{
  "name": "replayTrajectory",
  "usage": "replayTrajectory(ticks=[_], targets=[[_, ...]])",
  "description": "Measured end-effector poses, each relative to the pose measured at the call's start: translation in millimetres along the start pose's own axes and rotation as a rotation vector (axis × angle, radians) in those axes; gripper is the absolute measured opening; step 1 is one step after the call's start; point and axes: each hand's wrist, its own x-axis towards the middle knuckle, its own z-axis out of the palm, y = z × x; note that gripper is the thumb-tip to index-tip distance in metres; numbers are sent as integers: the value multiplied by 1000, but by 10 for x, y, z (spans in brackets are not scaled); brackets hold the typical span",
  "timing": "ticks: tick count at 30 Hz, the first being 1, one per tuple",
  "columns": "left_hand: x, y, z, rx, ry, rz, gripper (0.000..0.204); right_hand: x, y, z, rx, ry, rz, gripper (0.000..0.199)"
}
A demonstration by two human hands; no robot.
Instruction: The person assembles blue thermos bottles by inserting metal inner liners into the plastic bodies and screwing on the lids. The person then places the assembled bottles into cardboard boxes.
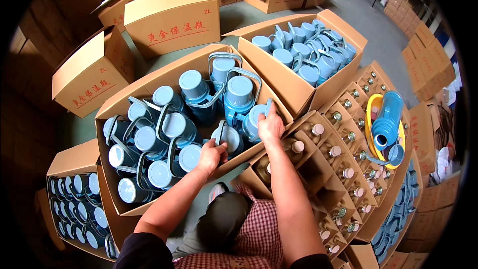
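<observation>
Right, both hands are down in the carton [186, 62], at its near right side. The right hand [271, 125] has its fingers curled onto the handle of the corner flask [255, 119], gripping it, by the look of things. And the left hand [212, 157], fingers bent, touches the near flask [231, 139] at its handle; whether it's a true grip, I can't tell. Both flasks sit inside, lids up, the near one tilted, crowded by neighbours. Looks like the settling or straightening step, I'd judge. Next move calls for steady hands and handles kept clear of the lids beside them.
</observation>
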Motion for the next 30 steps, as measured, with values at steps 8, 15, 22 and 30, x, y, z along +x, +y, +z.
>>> replayTrajectory(ticks=[8, 15, 22, 30], targets=[[-144, 44, -131, 217, 79, 58, 38, -31, -471, -1029, 615, 67, -251, 57], [-726, 659, -107, -580, -118, -197, 63, -1918, -1075, -2587, 653, 24, -780, 51], [-928, 654, 15, -715, -387, -194, 36, -2984, -326, -2573, 286, -320, -1216, 54], [-1297, 14, -1, -356, -421, 132, 31, -3647, 86, -2273, 321, -679, -1015, 44]])
